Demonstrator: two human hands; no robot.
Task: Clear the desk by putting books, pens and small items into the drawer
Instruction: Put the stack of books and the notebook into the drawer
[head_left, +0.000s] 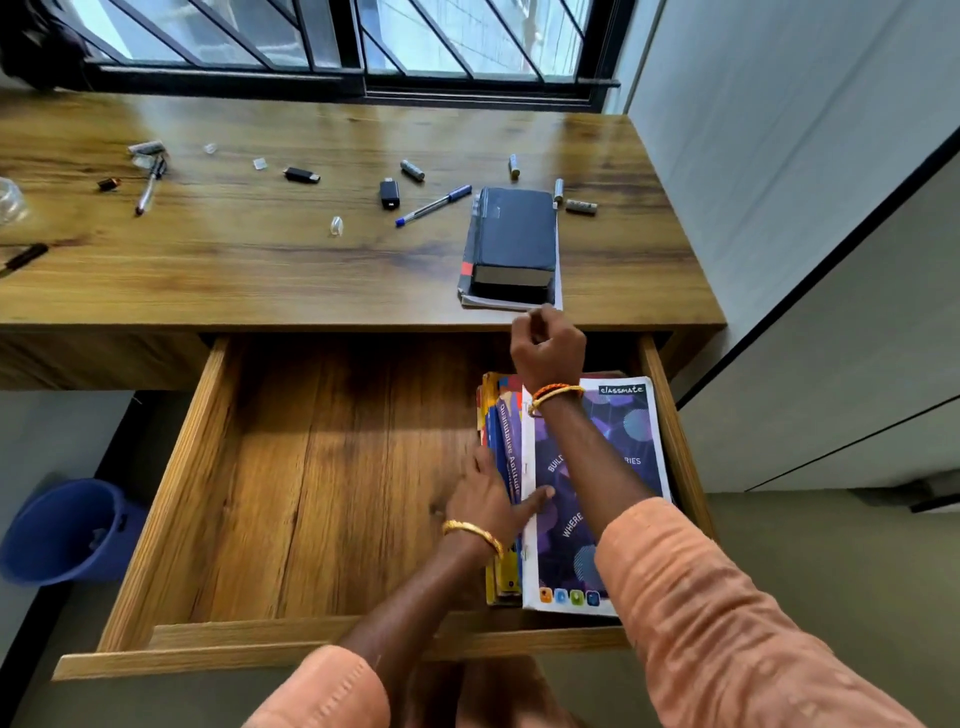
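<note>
The wooden drawer (322, 467) is pulled out below the desk (260, 260). At its right side lies a stack of books with a purple notebook (618, 431) on top. My left hand (488, 499) rests flat against the stack's left edge, thumb on the purple cover. My right hand (545, 343) hovers with curled fingers, holding nothing, at the desk's front edge, just before a thick black book (514, 239) lying on a thinner book. A blue pen (434, 205), another pen (148, 189), several batteries (412, 170) and two small black devices (388, 194) are scattered on the desk.
A blue bucket (67, 530) stands on the floor left of the drawer. A barred window (337, 47) runs behind the desk. White cabinet panels (831, 260) close off the right side. Small clear plastic caps (336, 225) lie among the items.
</note>
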